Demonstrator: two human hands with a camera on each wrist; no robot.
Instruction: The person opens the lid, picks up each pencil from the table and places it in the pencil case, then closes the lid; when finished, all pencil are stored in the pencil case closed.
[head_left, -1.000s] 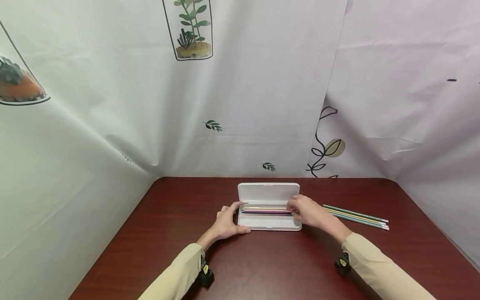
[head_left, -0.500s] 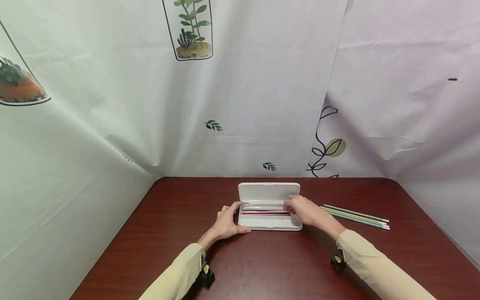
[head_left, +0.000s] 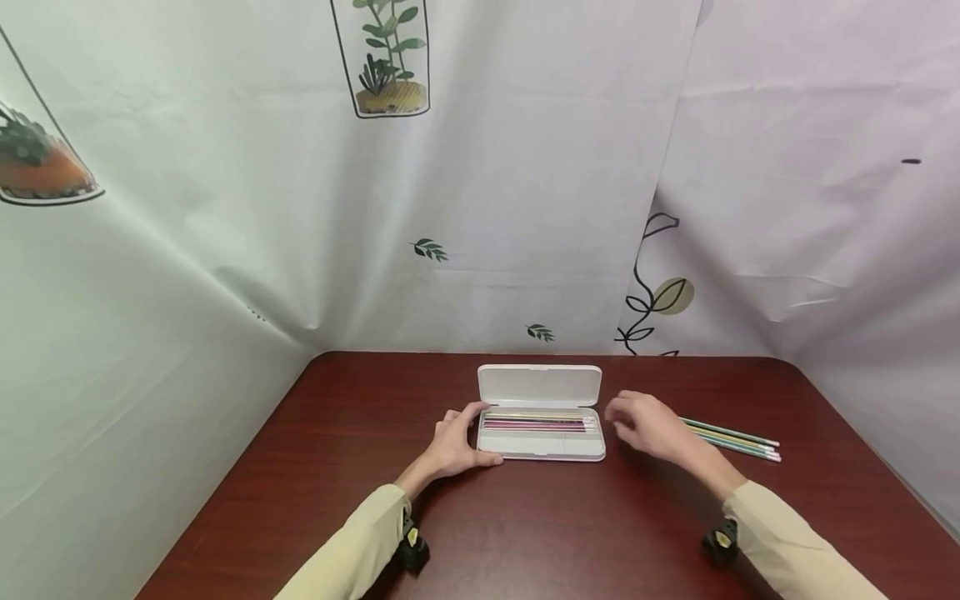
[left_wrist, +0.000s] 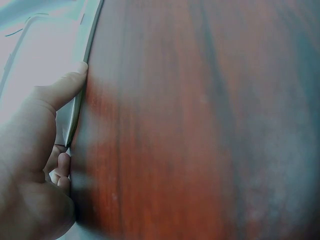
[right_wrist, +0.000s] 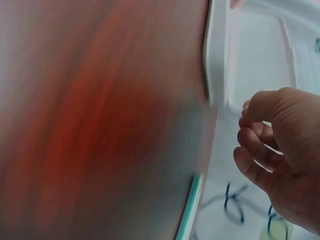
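Observation:
A white pencil case (head_left: 517, 448) stands with its lid raised in the head view, several pink, purple and yellowish pencils (head_left: 534, 424) lying in its tray. My left hand (head_left: 448, 447) holds the case's left end, thumb at the front edge and fingers round the back. In the left wrist view the thumb (left_wrist: 67, 90) presses the case's edge. Just right of the case hovers my right hand (head_left: 651, 427), its fingers loosely bent. The right wrist view shows nothing between those fingers. Several green, yellow and blue pencils (head_left: 738, 444) lie on the table beyond the right hand.
The dark red wooden table (head_left: 525, 533) bears everything. Behind it and at its sides hangs a pale cloth (head_left: 517, 208) printed with plants. A black camera sits on each wrist, at the left cuff (head_left: 413, 552) and the right cuff (head_left: 720, 543).
My right hand was over the tray with a pencil. It has let go and moved right, out of the case, uncovering the pencils' right ends. The left hand has stayed put.

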